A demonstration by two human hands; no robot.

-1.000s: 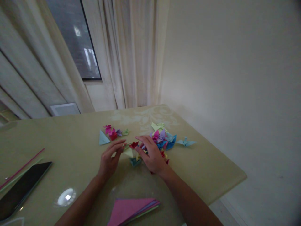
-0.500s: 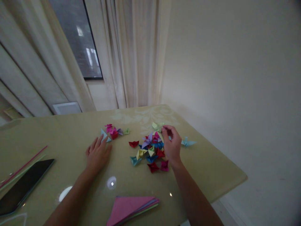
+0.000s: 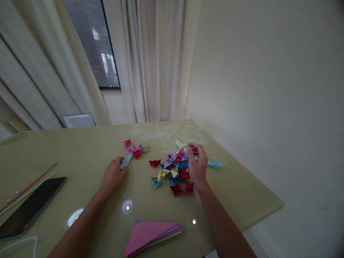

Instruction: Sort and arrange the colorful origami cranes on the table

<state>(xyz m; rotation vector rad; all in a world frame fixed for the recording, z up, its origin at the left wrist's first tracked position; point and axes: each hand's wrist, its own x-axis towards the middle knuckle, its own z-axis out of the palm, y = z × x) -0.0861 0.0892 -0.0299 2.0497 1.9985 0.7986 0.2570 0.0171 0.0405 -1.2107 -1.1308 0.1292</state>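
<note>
My left hand [image 3: 113, 176] rests on the table and pinches a light blue folded paper triangle [image 3: 126, 161], lifting one edge. My right hand [image 3: 198, 165] hovers at the right side of a pile of small coloured origami pieces [image 3: 176, 170], its fingers curled in a pinch; what they hold, if anything, is hidden. A smaller cluster of pink, red and purple folded pieces [image 3: 135, 149] lies just beyond the left hand. A light blue origami bird [image 3: 216, 163] sits to the right of my right hand.
A stack of pink and purple paper sheets [image 3: 152, 236] lies near the front edge of the glossy olive table [image 3: 80, 150]. A black tablet [image 3: 29, 208] and thin pink and green sticks [image 3: 27, 188] lie at the left. Curtains and a wall stand behind.
My hands parted from the middle of the pile. The left went to the blue triangle and now pinches it up; the right went to the pile's far right side and curled.
</note>
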